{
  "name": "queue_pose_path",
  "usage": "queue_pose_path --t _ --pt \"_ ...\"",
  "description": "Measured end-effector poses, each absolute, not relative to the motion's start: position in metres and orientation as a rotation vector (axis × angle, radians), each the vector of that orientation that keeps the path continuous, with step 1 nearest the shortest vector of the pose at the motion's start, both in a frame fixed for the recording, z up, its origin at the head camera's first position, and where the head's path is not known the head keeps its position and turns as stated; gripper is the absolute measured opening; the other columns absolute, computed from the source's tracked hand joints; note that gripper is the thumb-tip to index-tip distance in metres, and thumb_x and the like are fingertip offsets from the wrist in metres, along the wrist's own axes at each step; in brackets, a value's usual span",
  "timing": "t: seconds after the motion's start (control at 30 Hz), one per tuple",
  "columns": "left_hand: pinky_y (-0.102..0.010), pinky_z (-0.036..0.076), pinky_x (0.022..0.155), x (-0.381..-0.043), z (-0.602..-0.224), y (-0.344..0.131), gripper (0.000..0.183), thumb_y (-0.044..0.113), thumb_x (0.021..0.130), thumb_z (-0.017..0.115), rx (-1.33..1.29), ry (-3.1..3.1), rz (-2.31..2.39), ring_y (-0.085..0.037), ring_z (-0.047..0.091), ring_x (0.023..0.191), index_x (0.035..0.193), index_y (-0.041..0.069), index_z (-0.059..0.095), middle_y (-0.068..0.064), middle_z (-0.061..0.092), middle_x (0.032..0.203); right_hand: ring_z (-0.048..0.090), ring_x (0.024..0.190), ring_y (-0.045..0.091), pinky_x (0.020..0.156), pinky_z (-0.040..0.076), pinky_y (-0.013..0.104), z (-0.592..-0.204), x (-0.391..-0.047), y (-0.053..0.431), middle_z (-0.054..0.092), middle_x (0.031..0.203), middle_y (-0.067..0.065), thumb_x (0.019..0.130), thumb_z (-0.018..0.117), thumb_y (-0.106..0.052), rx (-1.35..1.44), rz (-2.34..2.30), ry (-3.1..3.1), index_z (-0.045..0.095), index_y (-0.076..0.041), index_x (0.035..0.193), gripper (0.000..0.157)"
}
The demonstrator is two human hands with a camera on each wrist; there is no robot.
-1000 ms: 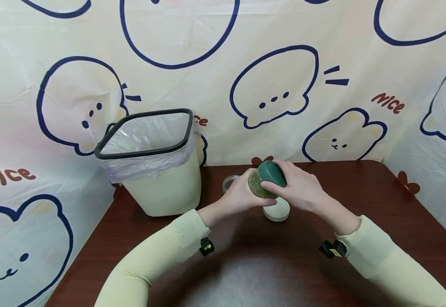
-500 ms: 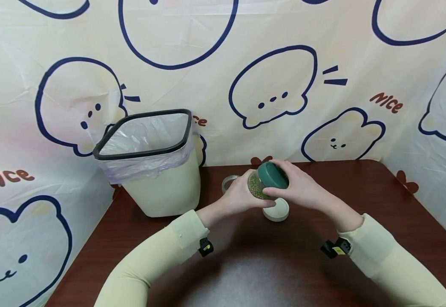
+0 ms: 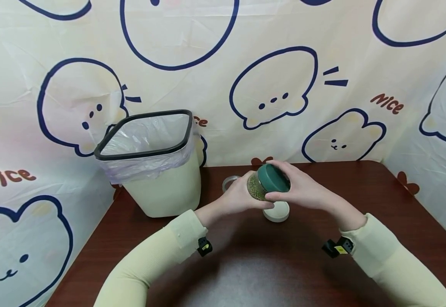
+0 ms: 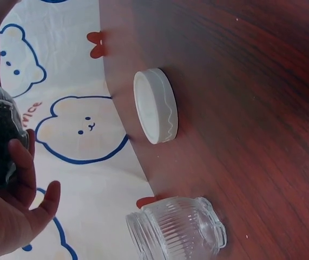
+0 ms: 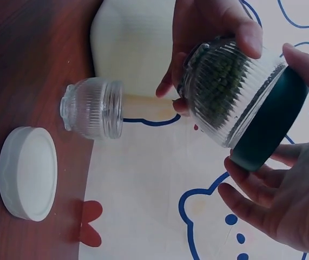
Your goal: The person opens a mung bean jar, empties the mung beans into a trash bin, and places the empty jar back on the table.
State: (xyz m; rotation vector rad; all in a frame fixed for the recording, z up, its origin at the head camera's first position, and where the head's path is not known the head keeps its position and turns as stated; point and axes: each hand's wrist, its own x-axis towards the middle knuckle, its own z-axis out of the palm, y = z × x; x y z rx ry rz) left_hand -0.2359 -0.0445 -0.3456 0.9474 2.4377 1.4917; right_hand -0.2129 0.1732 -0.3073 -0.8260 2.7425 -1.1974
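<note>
Above the table, my left hand (image 3: 240,195) grips a ribbed glass jar (image 3: 255,187) part-filled with small green beans (image 5: 219,89). The jar is tilted, its mouth end toward the right. Fingers and thumb of my right hand (image 3: 305,187) hold the rim of the dark green lid (image 3: 273,178), which sits at the jar's mouth. Below the hands, a white lid (image 3: 277,212) lies on the table. Partly behind my left hand stands a second, clear glass jar (image 5: 94,108) without a lid; it shows whole in the right wrist view.
A cream trash bin (image 3: 165,192) with a black rim and a plastic liner stands to the left of the jars. Behind the dark red-brown table (image 3: 253,264) hangs a printed cloth (image 3: 207,94), which also runs along both sides.
My right hand and the green lid have shifted slightly right and down, and the jar tilts a little more. The left hand stays nearly in place.
</note>
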Motion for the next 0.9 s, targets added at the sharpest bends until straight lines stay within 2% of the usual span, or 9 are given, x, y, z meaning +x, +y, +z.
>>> queue_pose_path --t 0.13,0.37,0.57,0.9 --pt "-0.032 0.050 0.085 -0.234 -0.345 -0.042 0.075 0.035 0.073 0.085 0.922 2.456 1.496 -0.012 0.054 0.106 0.133 0.018 0.044 0.007 0.055 0.119 0.047 0.118 0.034 0.088 0.049 0.051 -0.306 -0.212 0.172 0.040 0.142 0.014 0.087 0.070 -0.045 -0.778 -1.170 2.780 0.028 -0.014 0.151 0.083" --pt "-0.032 0.050 0.083 -0.233 -0.343 -0.040 0.077 0.035 0.072 0.086 0.819 2.526 1.497 -0.013 0.056 0.103 0.131 0.011 0.044 0.003 0.057 0.116 0.048 0.120 0.032 0.091 0.045 0.055 -0.304 -0.211 0.165 0.043 0.142 0.014 0.094 0.053 -0.056 -0.677 -1.052 2.944 0.032 -0.012 0.149 0.074" --pt "-0.031 0.050 0.082 -0.233 -0.343 -0.039 0.076 0.036 0.071 0.087 0.815 2.530 1.507 -0.013 0.056 0.103 0.130 0.012 0.046 0.004 0.057 0.115 0.053 0.109 0.030 0.082 0.049 0.048 -0.306 -0.211 0.160 0.048 0.135 0.011 0.087 0.058 -0.064 -0.603 -0.996 2.977 0.035 -0.014 0.147 0.082" --pt "-0.030 0.052 0.080 -0.234 -0.343 -0.042 0.075 0.036 0.071 0.087 0.860 2.481 1.544 -0.012 0.056 0.102 0.130 0.015 0.045 0.007 0.056 0.115 0.053 0.108 0.030 0.079 0.050 0.046 -0.308 -0.212 0.160 0.048 0.135 0.010 0.086 0.065 -0.057 -0.643 -1.112 2.952 0.038 -0.016 0.145 0.077"
